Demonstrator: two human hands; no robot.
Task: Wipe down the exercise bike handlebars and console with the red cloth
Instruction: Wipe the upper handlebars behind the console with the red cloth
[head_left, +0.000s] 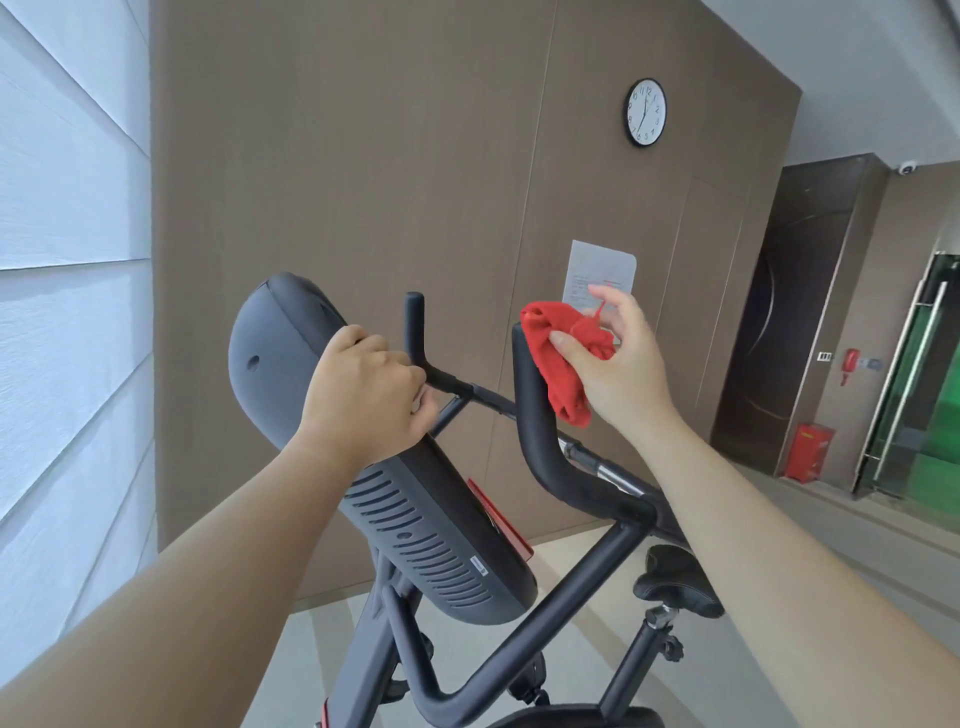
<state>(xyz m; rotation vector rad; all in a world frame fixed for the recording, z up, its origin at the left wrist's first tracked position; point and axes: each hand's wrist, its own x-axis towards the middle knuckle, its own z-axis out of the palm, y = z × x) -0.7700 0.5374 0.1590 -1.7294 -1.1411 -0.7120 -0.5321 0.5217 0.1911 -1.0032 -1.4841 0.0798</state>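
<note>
Our right hand (618, 358) pinches the bunched red cloth (561, 353) between thumb and fingers and holds it against the upturned tip of the near handlebar horn (527, 410). One end of the cloth hangs down beside the bar. Our left hand (363, 400) is curled over the edge of the console (285, 353), gripping it, and we judge it is there to steady the bike.

We see the console from its vented back, so its screen side is turned away from us and we cannot tell its condition. The far handlebar horn (414, 327) stands upright just beyond our left hand, well apart from the cloth. The crossbar runs between the two horns.

No surface shows plain marks of wiping or of dirt, so what is done can only be estimated. We judge the work is partway through the handlebars, with the cloth on one horn tip. The lower bend of that bar, the crossbar, the far horn and the console look to be left.

Further out, the saddle (675, 577) sits below to the right. A clock (645, 113) and a paper notice (597, 270) hang on the brown wall behind.
</note>
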